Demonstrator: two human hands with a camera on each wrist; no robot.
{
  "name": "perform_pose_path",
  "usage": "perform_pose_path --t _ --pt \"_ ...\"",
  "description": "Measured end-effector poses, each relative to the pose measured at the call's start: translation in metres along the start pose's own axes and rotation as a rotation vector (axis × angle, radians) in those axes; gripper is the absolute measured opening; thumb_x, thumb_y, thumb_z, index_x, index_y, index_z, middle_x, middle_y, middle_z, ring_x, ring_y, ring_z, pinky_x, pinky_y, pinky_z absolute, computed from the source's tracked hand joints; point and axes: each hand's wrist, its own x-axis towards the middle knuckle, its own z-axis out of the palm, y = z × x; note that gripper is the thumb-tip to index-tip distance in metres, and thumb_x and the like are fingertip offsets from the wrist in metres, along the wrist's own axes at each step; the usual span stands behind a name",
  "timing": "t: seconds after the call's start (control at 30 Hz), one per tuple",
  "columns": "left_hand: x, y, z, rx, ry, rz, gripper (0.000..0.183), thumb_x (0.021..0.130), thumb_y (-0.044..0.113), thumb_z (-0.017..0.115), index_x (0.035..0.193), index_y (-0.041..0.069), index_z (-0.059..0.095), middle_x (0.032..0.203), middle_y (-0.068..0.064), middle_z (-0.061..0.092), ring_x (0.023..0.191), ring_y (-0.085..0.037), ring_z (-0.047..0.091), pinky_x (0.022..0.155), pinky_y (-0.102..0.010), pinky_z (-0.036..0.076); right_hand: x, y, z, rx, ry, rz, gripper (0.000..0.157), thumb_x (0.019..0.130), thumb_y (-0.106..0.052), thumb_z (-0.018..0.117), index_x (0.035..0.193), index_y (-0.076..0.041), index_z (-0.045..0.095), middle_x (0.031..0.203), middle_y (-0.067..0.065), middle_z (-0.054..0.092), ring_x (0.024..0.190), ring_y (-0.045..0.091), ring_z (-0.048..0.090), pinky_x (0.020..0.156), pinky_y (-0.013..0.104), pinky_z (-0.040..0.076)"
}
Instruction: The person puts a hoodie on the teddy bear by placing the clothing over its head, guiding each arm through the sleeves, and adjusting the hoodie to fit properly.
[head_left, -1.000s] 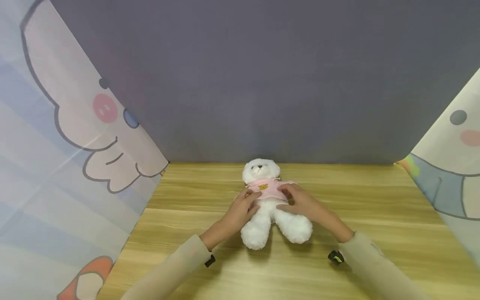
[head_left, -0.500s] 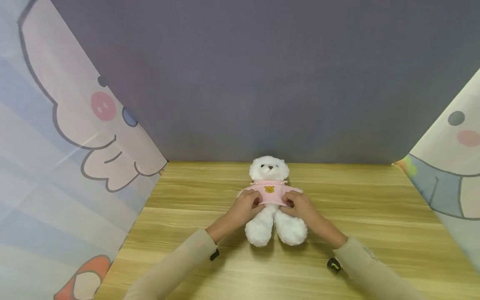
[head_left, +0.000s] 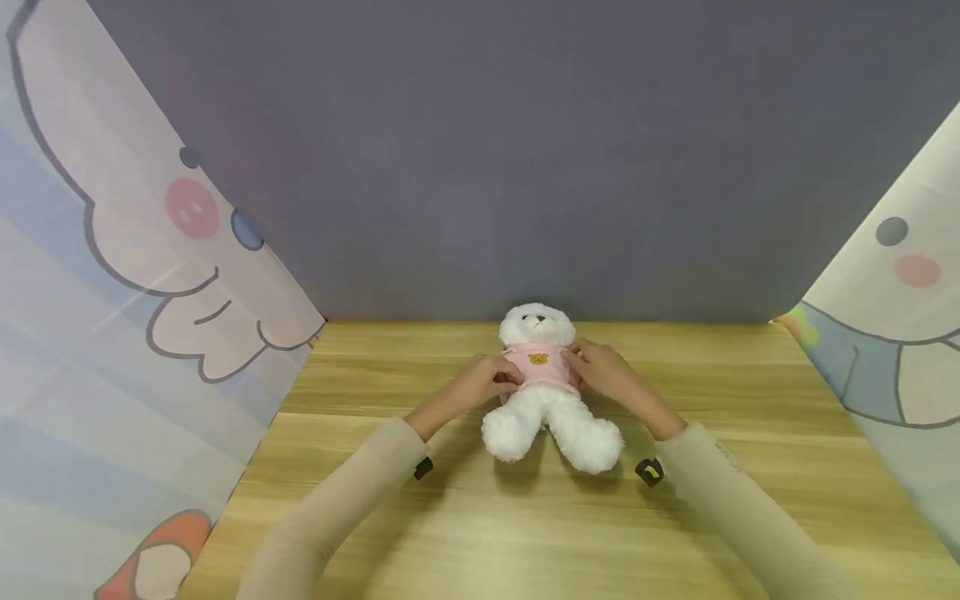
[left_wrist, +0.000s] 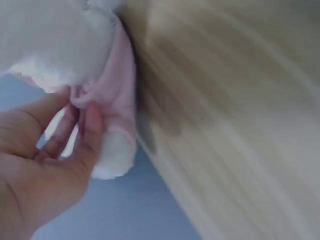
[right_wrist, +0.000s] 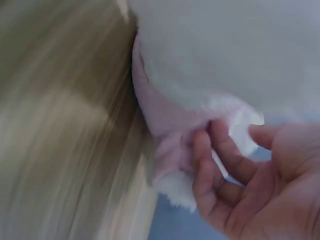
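Note:
A white plush teddy bear (head_left: pixel 573 421) in a pink shirt (head_left: pixel 542 372) lies face up at the far middle of the table, its legs spread towards me. My left hand (head_left: pixel 480 383) is at one side of its body. In the left wrist view, thumb and fingers pinch a fold of the shirt (left_wrist: pixel 112 85) near the hem. On the opposite side, my right hand (head_left: pixel 606 371) grips the shirt beside the bear's arm. Curled fingers press into the pink cloth (right_wrist: pixel 167 120) in the right wrist view. The hands hide most of the bear's arms.
The wood-grain table (head_left: pixel 487 533) ends at a grey panel (head_left: pixel 525 167) just behind the bear's head. Cartoon-printed sheets border the left side (head_left: pixel 112 350) and right side (head_left: pixel 922 367). Black wrist devices hang below both sleeves.
The bear has shifted slightly towards the grey panel, and its legs have spread apart. Both hands have moved from the front hem to the shirt's sides, the right one higher up.

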Motion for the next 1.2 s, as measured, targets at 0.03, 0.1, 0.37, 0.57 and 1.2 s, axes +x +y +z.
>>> perform_pose_path --t 0.03,0.1,0.37,0.57,1.2 --pt "0.003 0.0 -0.002 0.014 0.006 -0.007 0.008 0.092 0.01 0.075 0.099 0.008 0.079 0.096 -0.003 0.074 0.082 -0.008 0.065 0.072 -0.019 0.053 0.006 -0.001 0.0 -0.03 0.007 0.029 0.031 0.107 -0.029 0.051 0.108 0.001 0.063 0.075 0.006 0.066 0.066 0.022 0.065 0.061 0.034 0.053" --pt "0.007 0.002 -0.006 0.035 0.034 -0.048 0.006 0.092 0.014 0.075 0.096 0.011 0.079 0.093 0.0 0.072 0.08 -0.007 0.063 0.07 -0.02 0.052 0.014 0.0 0.003 -0.062 -0.005 0.081 0.035 0.105 -0.029 0.057 0.117 0.004 0.061 0.073 0.004 0.066 0.064 0.018 0.063 0.059 0.03 0.05" --pt "0.024 -0.012 -0.012 0.005 0.146 -0.278 0.032 0.091 0.027 0.078 0.113 0.005 0.071 0.112 -0.013 0.07 0.104 -0.028 0.065 0.086 -0.039 0.055 0.015 0.014 0.013 0.153 0.039 0.119 0.039 0.098 -0.022 0.068 0.128 0.001 0.057 0.063 0.004 0.058 0.05 0.012 0.05 0.048 0.024 0.041" --pt "0.03 -0.011 0.002 -0.062 0.187 -0.221 0.016 0.089 0.015 0.079 0.097 0.003 0.071 0.096 -0.01 0.069 0.087 -0.02 0.065 0.073 -0.028 0.054 0.011 0.022 0.019 0.212 0.067 0.023 0.026 0.099 -0.014 0.067 0.123 -0.005 0.064 0.062 0.003 0.054 0.049 0.013 0.048 0.045 0.025 0.039" --pt "-0.037 -0.014 -0.001 0.189 0.181 0.002 0.046 0.093 0.024 0.076 0.132 0.005 0.062 0.138 -0.016 0.054 0.128 -0.035 0.051 0.107 -0.049 0.044 -0.021 0.027 -0.003 -0.071 0.225 -0.153 0.046 0.099 -0.016 0.067 0.139 -0.001 0.054 0.125 0.027 0.059 0.112 0.044 0.058 0.088 0.057 0.052"
